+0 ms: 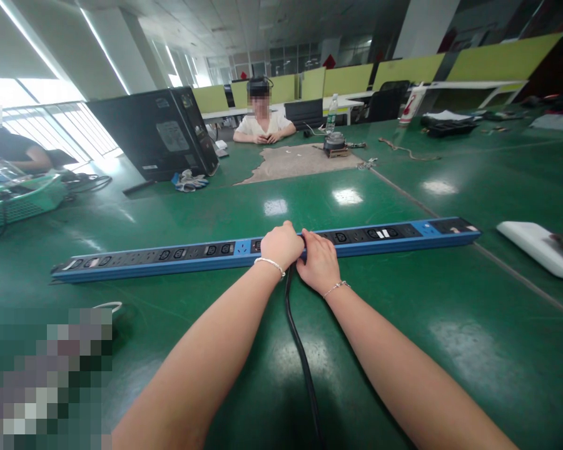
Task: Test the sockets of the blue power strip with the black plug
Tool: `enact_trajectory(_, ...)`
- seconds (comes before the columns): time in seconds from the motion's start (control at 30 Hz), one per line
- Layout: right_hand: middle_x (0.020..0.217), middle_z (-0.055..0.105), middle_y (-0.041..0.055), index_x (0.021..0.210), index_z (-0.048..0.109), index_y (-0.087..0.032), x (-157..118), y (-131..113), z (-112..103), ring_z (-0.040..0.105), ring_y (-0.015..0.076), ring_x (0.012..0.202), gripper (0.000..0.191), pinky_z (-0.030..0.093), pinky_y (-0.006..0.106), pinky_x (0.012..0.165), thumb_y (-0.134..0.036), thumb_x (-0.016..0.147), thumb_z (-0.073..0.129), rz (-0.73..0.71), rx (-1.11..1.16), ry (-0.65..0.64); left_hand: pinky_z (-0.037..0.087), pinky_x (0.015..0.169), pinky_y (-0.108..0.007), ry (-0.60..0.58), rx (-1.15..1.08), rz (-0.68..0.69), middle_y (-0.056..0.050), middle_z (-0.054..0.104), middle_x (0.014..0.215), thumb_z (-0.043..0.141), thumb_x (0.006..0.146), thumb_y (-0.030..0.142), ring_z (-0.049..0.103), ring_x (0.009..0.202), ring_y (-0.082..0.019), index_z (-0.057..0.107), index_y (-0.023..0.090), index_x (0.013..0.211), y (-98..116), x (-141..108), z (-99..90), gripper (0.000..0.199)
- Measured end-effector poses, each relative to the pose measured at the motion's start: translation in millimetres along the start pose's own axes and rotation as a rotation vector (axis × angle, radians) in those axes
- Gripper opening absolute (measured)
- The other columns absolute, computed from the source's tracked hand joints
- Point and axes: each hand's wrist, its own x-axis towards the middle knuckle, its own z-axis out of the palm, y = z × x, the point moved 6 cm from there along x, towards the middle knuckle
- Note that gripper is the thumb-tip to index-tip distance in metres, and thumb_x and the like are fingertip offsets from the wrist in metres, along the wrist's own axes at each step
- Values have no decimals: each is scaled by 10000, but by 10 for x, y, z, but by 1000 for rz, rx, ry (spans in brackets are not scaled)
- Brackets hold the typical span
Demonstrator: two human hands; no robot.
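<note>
A long blue power strip (206, 262) with black sockets lies across the green table in front of me. At its middle my left hand (281, 245) is closed in a fist on the end of a black power cable (301, 350). The plug itself is hidden by my fingers. Close beside it, my right hand (319, 259) is bent over the strip, its fingers wrapped on the top and its thumb near the cable end. From between my hands the cable runs down the table toward me.
Ahead stand a black computer case (154, 134), gloves (189, 181), a water bottle (331, 114) and a seated person (263, 125). A green basket (28, 201) is at left, a white device (535, 247) at right. A pixelated object (51, 375) fills the lower left.
</note>
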Motion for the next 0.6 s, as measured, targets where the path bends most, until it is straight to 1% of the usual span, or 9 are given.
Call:
enact_trajectory(0.17,1217,589,139,1248,517,-101,18,-70,-70,497,231,1141,459,352,377,998,-180,803,435,69,153,77,490,722,-341,54,11,19,-151,698,890,385,837,272,676,854,-256,572,157,992,12,3,16,269)
enact_trajectory(0.27,1201,588,137,1238,525,-107,24,-143,-88,502,223,1130,431,377,365,980,-190,832,404,90,207,95,486,732,-347,60,-40,54,-137,699,890,388,843,275,669,854,-251,591,159,978,-55,38,11,270)
enact_trajectory(0.33,1186,593,129,1244,529,-120,36,-176,-96,508,227,1120,438,375,373,981,-178,826,409,107,186,71,484,739,-326,-21,-148,148,-107,700,892,428,843,333,660,841,-226,607,165,981,-146,63,26,282)
enact_trajectory(0.37,1175,598,121,1240,539,-133,48,-188,-102,515,227,1110,439,375,374,980,-168,823,409,115,168,50,485,730,-306,-94,-224,217,-79,700,877,449,841,368,654,812,-202,611,173,998,-197,63,46,299)
enact_trajectory(0.4,1161,604,113,1228,555,-146,67,-200,-111,524,223,1097,432,378,369,976,-160,824,403,121,151,25,486,717,-286,-170,-304,293,-46,700,858,435,858,392,647,776,-174,601,189,1057,-252,50,65,330)
enact_trajectory(0.43,1144,612,103,1208,576,-160,94,-211,-122,537,214,1080,416,385,356,968,-163,835,391,130,138,-2,486,715,-278,-192,-343,332,-23,697,847,419,871,395,639,756,-156,585,203,1109,-336,38,62,348)
enact_trajectory(0.5,1110,622,90,1156,617,-189,174,-234,-155,563,197,1041,375,408,325,936,-215,877,367,163,101,-55,477,792,-297,-44,-242,369,-25,690,901,445,863,380,626,841,-165,612,210,1066,-532,14,-6,313)
enact_trajectory(0.57,1077,631,89,1098,642,-199,280,-272,-185,585,196,1008,343,431,308,896,-291,894,382,210,32,-122,421,935,-349,150,-68,414,-62,655,1087,500,840,402,568,1052,-209,615,202,1066,-671,-42,-59,323)
enact_trajectory(0.6,1049,641,92,1074,646,-198,336,-299,-191,598,203,987,328,442,309,872,-313,889,401,235,-16,-172,388,980,-374,196,1,429,-78,618,1182,510,835,440,525,1131,-229,598,196,1106,-717,-69,-47,375)
